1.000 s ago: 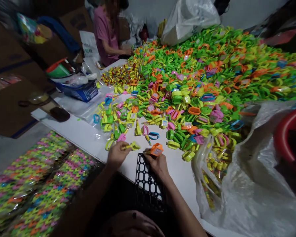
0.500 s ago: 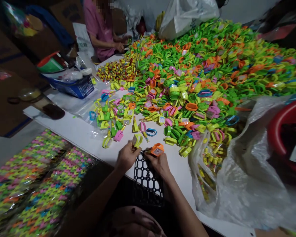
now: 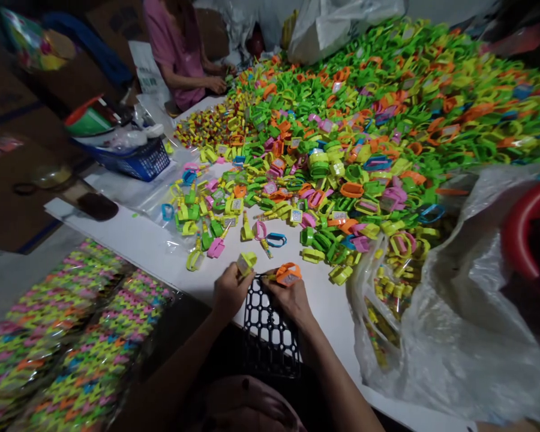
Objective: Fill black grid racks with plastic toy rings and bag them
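Observation:
My left hand [image 3: 229, 294] is closed, its thumb and fingers pinching a yellow toy watch [image 3: 247, 261]. Close beside it, my right hand [image 3: 290, 299] grips an orange toy watch [image 3: 288, 274] with a pale printed face. Between and below both hands is a black plastic grid tray [image 3: 270, 329], sticking out over the table's front edge; its upper end lies by my fingertips. Just beyond my hands lie a blue band [image 3: 276, 240], a pink band [image 3: 260, 230] and a yellow piece on a thin tube [image 3: 246, 230].
A large heap of colourful toy watches [image 3: 369, 132] covers the back and right of the white table [image 3: 162, 249]. Right are a plastic bag [image 3: 436, 336] and a red tub [image 3: 528, 216]. Left are a blue basket [image 3: 139, 161], a jar [image 3: 96, 205] and filled trays [image 3: 85, 354]. A co-worker [image 3: 177, 54] sits behind.
The view has shifted slightly. The yellow toy watch in my left hand has turned a little, and the orange one has tilted slightly. Both hands stay by the tray's upper end.

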### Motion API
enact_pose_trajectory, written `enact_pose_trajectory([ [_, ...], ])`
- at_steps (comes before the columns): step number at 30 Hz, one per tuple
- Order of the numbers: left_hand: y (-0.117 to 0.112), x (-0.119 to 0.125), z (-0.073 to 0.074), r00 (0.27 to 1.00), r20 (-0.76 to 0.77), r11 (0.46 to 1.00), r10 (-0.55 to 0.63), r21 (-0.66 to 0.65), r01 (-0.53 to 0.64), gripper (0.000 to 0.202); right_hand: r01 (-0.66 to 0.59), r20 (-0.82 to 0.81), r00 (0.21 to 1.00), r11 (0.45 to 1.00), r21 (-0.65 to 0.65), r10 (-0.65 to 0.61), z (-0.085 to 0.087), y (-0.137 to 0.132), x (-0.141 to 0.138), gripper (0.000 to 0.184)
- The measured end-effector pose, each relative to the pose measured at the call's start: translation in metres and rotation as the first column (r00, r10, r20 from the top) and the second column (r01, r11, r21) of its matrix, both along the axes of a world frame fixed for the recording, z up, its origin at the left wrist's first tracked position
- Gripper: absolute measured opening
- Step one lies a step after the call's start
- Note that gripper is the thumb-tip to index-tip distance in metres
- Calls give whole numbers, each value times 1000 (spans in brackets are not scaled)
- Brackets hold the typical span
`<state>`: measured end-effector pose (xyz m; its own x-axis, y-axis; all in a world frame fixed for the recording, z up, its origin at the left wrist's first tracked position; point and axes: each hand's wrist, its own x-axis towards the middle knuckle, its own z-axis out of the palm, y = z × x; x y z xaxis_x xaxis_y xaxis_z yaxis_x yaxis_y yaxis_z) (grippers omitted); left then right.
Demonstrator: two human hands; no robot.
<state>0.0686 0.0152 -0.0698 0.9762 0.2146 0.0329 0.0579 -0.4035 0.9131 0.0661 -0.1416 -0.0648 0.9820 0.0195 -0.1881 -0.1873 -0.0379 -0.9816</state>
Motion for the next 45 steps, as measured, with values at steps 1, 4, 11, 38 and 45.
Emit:
enact_pose_trajectory([
  [1, 0, -2, -2, 999, 40, 993, -29, 116, 24, 17, -1, 9, 1000, 1000, -9, 1, 1, 1, 0, 28],
  [4, 2, -5, -5, 987, 110, 941, -121, 330, 79, 11, -7, 56, 998, 980, -197, 18, 4, 5, -2, 22],
  [11, 4, -6, -1, 976, 76, 932, -204, 320, 170, 6, -23, 151, 973, 728, -685, 172, 12, 17, -1, 23],
  [38, 32, 15, 79, 871, 56, 839, -488, 307, 450, 59, -63, 37, 976, 442, -895, 215, 44, 33, 88, 20],
  [45, 47, 18, 91, 803, -91, 801, -589, 68, 595, 53, -25, 171, 982, 953, -303, 80, 39, -18, 35, 55],
])
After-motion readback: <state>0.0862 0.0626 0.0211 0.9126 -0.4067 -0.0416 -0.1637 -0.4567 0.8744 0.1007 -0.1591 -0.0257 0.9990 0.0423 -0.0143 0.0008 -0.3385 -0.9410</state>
